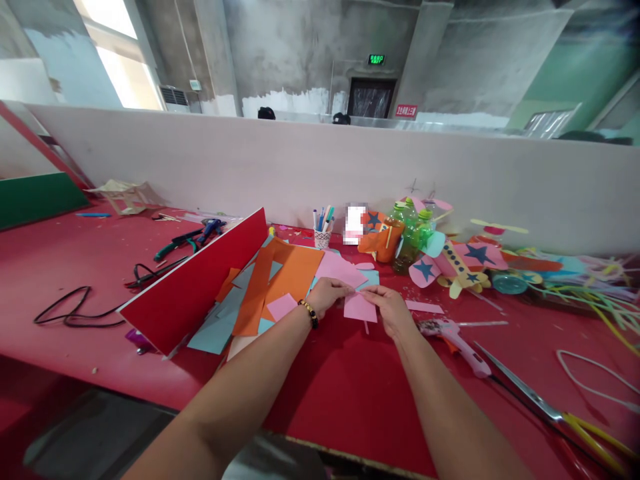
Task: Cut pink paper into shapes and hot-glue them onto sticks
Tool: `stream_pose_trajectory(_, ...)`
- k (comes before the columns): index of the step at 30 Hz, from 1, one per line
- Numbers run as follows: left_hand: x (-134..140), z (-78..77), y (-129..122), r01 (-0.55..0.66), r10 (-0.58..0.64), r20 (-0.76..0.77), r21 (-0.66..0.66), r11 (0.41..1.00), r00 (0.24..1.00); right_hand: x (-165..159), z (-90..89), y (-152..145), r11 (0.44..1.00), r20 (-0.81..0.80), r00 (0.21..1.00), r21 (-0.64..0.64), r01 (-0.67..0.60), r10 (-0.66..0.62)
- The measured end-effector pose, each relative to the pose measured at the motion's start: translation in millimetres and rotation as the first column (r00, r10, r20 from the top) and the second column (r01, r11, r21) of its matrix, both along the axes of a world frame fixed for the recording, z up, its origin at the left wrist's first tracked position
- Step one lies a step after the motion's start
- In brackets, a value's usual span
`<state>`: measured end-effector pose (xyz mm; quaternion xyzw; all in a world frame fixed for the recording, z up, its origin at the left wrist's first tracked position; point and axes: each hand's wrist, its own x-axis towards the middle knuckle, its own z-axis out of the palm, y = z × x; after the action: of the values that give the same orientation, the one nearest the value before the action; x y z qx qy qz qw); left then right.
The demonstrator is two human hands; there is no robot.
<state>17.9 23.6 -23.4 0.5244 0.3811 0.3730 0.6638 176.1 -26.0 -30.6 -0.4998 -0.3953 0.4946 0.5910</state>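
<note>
A small piece of pink paper (360,309) is held up by its top edge between my two hands. My left hand (327,295) pinches its upper left corner; a beaded bracelet is on that wrist. At the upper right corner, the fingers of my right hand (389,307) are closed on the same piece. Just behind lies a larger pink sheet (341,268) over light blue paper. Left of my hands, orange sheets (295,267), grey-blue sheets (213,333) and a pink scrap (281,307) overlap in a pile.
A pink glue gun (467,350) and yellow-handled scissors (535,398) lie at right. Behind them stand green plastic bottles (413,233) and a pink paper plane (463,261). A red board (200,283) divides the table at left. Near the back wall is a pen cup (323,238).
</note>
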Motion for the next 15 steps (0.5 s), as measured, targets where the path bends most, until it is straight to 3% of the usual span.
stream_pose_trajectory(15,1.7,1.8,-2.0,-0.017,0.017,-0.006,-0.073,0.997,1.000,0.7,-6.2,2.7,1.000,0.018,1.000,-0.009,0.022,-0.022)
